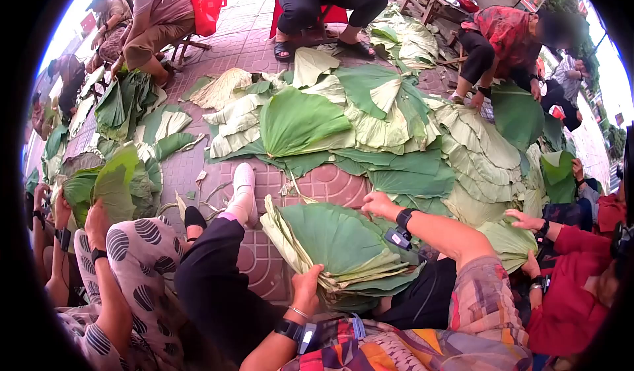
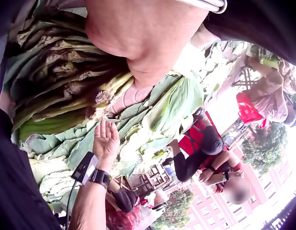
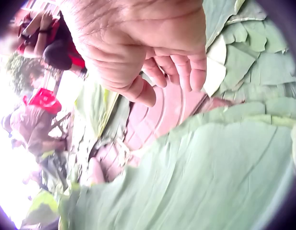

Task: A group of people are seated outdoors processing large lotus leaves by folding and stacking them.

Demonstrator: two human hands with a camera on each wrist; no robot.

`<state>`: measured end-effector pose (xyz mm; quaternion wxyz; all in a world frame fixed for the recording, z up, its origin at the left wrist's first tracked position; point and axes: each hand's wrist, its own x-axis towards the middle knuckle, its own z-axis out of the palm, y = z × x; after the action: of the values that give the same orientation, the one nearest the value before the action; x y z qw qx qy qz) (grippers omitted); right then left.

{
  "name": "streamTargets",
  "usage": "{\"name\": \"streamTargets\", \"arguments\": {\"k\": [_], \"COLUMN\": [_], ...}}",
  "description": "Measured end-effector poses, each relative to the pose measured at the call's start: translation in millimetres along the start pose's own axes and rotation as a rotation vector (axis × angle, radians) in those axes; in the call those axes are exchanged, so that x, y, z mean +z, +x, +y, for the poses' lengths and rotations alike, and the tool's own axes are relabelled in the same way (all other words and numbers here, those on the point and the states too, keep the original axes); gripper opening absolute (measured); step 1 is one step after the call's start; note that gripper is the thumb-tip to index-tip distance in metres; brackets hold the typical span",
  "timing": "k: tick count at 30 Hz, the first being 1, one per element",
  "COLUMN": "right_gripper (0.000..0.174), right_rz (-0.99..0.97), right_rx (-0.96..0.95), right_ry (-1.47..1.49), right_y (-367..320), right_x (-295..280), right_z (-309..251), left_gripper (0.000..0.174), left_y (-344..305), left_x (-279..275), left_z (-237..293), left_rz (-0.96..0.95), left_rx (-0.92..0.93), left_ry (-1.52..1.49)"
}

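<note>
A thick stack of folded lotus leaves (image 1: 340,236) lies across the person's lap, its layered pale edges facing the near side. The left hand (image 1: 307,290) grips the stack at its near edge, thumb on top; in the left wrist view, brownish crumpled leaf ends (image 2: 66,88) show beside that hand. Beyond the stack's far right side, the right hand (image 1: 381,206) is held out with loosely bent fingers. Nothing lies between its thumb and fingers (image 3: 184,72) in the right wrist view. Past the stack, a broad green leaf (image 1: 300,123) tops the leaves on the ground.
Overlapping pale leaves (image 1: 475,150) spread over the paved ground (image 1: 330,183). On the left, a neighbour's hands hold a green leaf (image 1: 115,183); on the right, a person in red (image 1: 574,285) handles another leaf. Several people sit farther back, near a red bag (image 1: 203,4).
</note>
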<state>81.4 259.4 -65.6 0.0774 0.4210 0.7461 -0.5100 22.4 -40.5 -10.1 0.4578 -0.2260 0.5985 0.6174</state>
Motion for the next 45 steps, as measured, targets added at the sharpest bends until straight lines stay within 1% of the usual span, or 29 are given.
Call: {"name": "streamTargets", "arguments": {"k": [1,2,4,5,7,8,9,11,12,13,15,16,19,20,23,24,25,26,27,28,29,31,32,35,37,39,40,41,45], "right_gripper": [0.032,0.032,0.028,0.028,0.019,0.028,0.028,0.033,0.038,0.039,0.032,0.022,0.019,0.018,0.017,0.013,0.010,0.011,0.013,0.017,0.017,0.017,0.015,0.010,0.009,0.008,0.008,0.008,0.009], "right_rz": [0.072,0.067,0.195,0.196,0.318,0.343,0.337,0.521,0.577,0.668,0.749,0.628,0.572,0.556,0.642,0.731,0.813,0.811,0.803,0.757,0.756,0.613,0.585,0.605,0.558,0.492,0.476,0.410,0.396], "right_rx": [0.045,0.046,0.294,0.294,0.344,0.348,0.356,0.160,0.154,0.209,0.166,0.119,0.194,0.242,0.278,0.146,0.022,0.050,0.059,-0.016,-0.016,-0.179,-0.216,-0.233,-0.248,-0.310,-0.313,-0.321,-0.180], "right_ry": [0.033,0.034,0.599,0.599,0.977,0.971,0.977,1.045,1.052,1.031,1.227,1.329,1.297,1.360,1.281,1.035,0.890,0.527,0.159,0.123,0.123,0.869,1.029,1.144,1.130,1.253,1.271,1.289,1.269], "right_y": [13,26,54,55,63,62,71,80,92,100,111,115,121,120,122,117,113,109,86,86,93,91,90,77,67,41,27,-1,-34], "right_x": [-8,-14,-19,-16,-2,-1,8,20,21,21,21,16,-4,-7,-17,-24,-26,-31,-46,-54,-55,-67,-83,-96,-97,-93,-91,-87,-66], "right_z": [10,22,39,44,49,49,51,52,48,45,41,43,32,28,11,2,-7,-10,-42,-50,-54,-80,-102,-132,-141,-151,-158,-156,-130], "left_gripper": [0.036,0.034,0.034,0.033,0.033,0.032,0.032,0.031,0.031,0.031,0.030,0.031,0.023,0.023,0.030,0.030,0.029,0.027,0.027,0.026,0.026,0.027,0.028,0.031,0.034,0.036,0.038,0.039,0.038], "left_y": [-4,-6,-3,-7,-5,-8,-7,-11,-13,-13,-12,-12,-7,-7,-9,-11,-12,-14,-16,-19,-17,-7,-1,-4,-1,-3,11,19,-14], "left_x": [1,2,4,4,5,5,5,6,8,9,7,7,5,4,4,6,7,8,10,9,9,1,-1,0,-1,-2,-4,-9,1], "left_z": [3,5,5,6,10,9,11,12,16,16,15,15,10,11,13,12,13,14,14,14,14,3,0,2,1,-1,-5,-16,8], "left_rz": [0.000,0.018,0.024,0.024,0.045,0.048,0.056,0.042,0.065,0.073,0.068,0.059,0.062,0.061,0.050,0.043,0.039,0.050,0.036,0.020,0.011,-0.003,-0.010,0.007,-0.002,0.019,0.010,-0.008,0.013], "left_rx": [-0.006,-0.018,0.014,0.003,-0.022,-0.041,-0.043,-0.045,-0.036,-0.038,-0.044,-0.047,-0.013,-0.012,-0.066,-0.041,-0.012,-0.017,-0.006,0.006,0.010,0.019,0.037,0.046,0.044,0.105,0.085,0.053,0.092], "left_ry": [0.007,0.020,0.013,0.031,0.034,0.028,0.035,0.012,0.015,0.018,0.033,0.024,0.040,0.040,0.042,0.035,0.029,0.030,0.018,0.002,-0.006,0.010,0.031,0.034,0.029,0.047,0.052,0.059,0.050]}}
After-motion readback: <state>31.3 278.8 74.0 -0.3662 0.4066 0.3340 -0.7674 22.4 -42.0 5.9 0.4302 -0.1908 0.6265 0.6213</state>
